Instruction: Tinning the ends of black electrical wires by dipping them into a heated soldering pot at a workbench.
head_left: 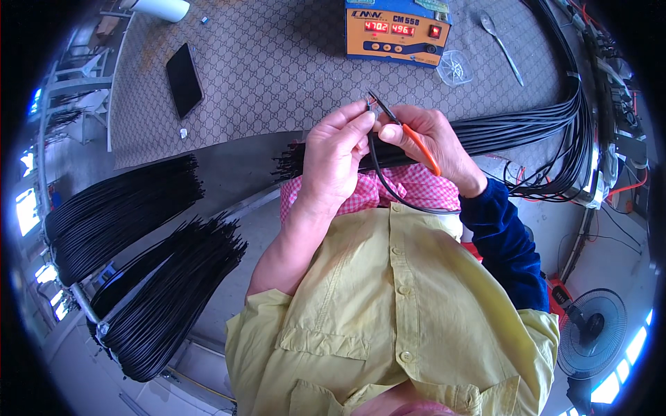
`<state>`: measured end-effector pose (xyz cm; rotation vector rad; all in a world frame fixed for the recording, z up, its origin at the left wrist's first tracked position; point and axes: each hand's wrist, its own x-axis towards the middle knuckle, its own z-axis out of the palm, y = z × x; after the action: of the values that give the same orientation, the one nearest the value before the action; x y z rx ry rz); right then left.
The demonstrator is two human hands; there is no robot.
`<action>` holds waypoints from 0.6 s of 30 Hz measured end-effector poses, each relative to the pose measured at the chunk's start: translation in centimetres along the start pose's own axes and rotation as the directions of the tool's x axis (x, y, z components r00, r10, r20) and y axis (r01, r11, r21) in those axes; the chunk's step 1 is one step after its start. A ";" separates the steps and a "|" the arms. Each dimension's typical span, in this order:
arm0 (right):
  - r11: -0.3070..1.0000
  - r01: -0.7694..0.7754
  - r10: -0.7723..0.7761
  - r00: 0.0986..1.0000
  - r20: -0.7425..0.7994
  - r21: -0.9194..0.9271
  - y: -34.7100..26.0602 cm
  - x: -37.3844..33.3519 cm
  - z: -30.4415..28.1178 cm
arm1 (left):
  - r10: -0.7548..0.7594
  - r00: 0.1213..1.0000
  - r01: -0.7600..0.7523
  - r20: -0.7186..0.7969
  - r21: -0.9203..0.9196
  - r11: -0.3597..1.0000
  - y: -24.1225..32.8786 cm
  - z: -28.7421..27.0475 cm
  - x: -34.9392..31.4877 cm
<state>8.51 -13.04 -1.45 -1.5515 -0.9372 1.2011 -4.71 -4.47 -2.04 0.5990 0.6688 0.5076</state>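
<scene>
My left hand (pixel 333 156) fingers pinch the black cable (pixel 380 177) end; my right hand (pixel 433 149) fingers grip orange-handled pliers (pixel 402 128) at it, above the worktop (pixel 277 69)

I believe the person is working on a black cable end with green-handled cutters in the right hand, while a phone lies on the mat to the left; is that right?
Not quite: the head view shows the cutters in the right hand have orange handles, not green. The rest holds: both hands work on the black cable end, the left hand pinching it, and the phone lies on the mat's left.
</scene>
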 end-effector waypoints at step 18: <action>0.329 0.180 -0.449 0.893 0.014 -0.927 4.0 4.4 -1.9 | 0.343 0.936 -0.341 0.077 0.438 0.832 -0.1 -0.2 -0.7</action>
<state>11.44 -10.47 -6.30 -2.1238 -1.8156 0.0484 -5.29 -4.86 -1.96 1.1685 0.6896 0.6967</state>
